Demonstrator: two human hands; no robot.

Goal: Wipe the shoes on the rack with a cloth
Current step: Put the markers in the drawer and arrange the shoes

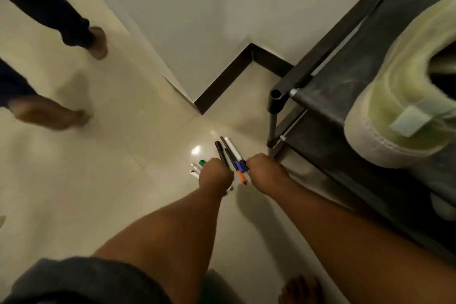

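Observation:
A black shoe rack (328,86) stands at the right against the wall. On its top shelf sits a pale yellow-green and white shoe (394,106). Both my hands reach down to the floor just left of the rack. My left hand (216,175) grips a bunch of pens and markers (230,155), some sticking out on its left side. My right hand (265,170) is curled beside the same bunch, touching the blue marker. No cloth is in view.
Another person's bare feet (49,113) and dark trouser legs are on the tiled floor at the left. A wall corner with dark skirting (222,81) juts out behind the pens. My own foot (302,289) and knee show at the bottom.

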